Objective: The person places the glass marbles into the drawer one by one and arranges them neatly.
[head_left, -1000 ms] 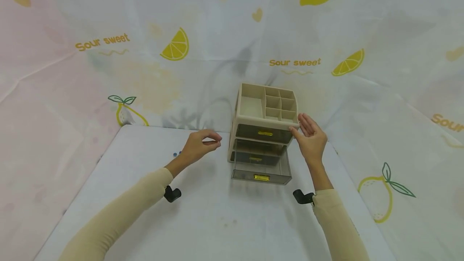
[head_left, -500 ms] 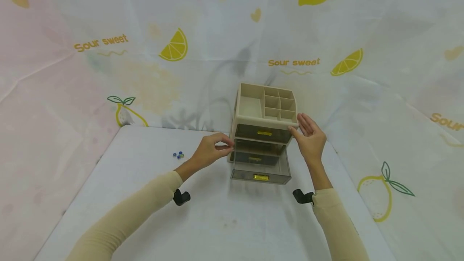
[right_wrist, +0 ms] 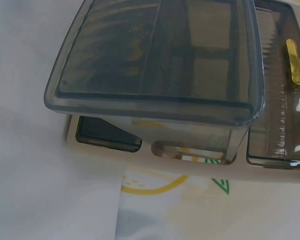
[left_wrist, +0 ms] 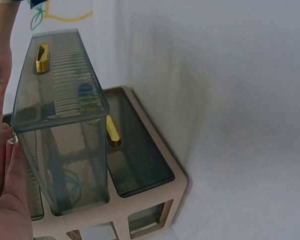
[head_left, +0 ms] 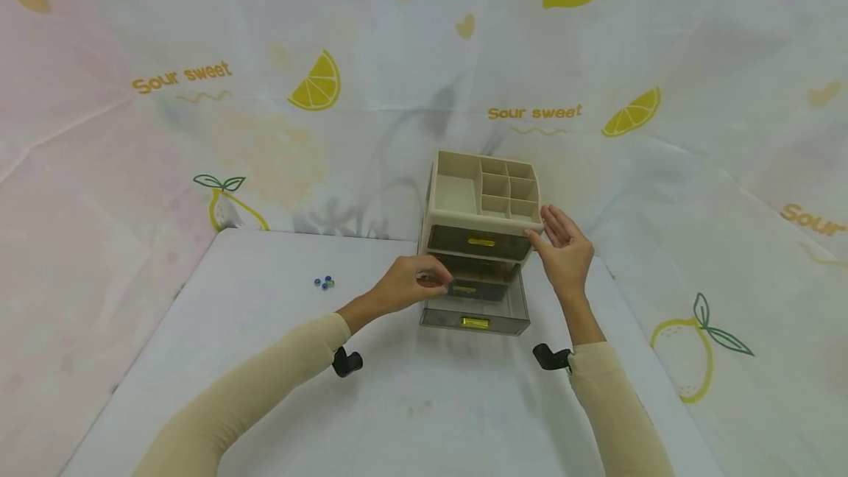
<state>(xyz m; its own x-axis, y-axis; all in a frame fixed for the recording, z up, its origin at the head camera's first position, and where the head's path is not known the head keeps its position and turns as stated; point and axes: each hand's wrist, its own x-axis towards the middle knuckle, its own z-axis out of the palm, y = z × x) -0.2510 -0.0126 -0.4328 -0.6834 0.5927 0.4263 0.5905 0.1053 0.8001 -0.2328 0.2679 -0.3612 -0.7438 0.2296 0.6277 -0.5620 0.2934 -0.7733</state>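
Observation:
My left hand (head_left: 414, 282) is over the pulled-out middle drawer (head_left: 475, 322) of a beige desktop drawer organizer (head_left: 457, 193). Thumb and fingertips pinch a small glassy marble (left_wrist: 12, 138), mostly covered by the fingers. The drawer is see-through grey with a gold handle. At the organizer's upper right front corner is my right hand (head_left: 568, 256), its thumb on the front edge and its fairly straight fingers along the side. Several small blue marbles (head_left: 324, 283) lie on the table to the left. Through the drawer wall a blurred blue and green patch (left_wrist: 87, 95) shows; I cannot tell what it is.
The top drawer (head_left: 481, 241) and the bottom drawer (head_left: 467, 289) are closed. Open compartments (head_left: 510, 190) form the organizer's top. A lemon-printed cloth (head_left: 384, 43) hangs behind the white table (head_left: 424, 403).
My left hand has moved right, from beside the organizer to over the pulled-out drawer, uncovering the marbles on the table. The right hand stays at the organizer's corner.

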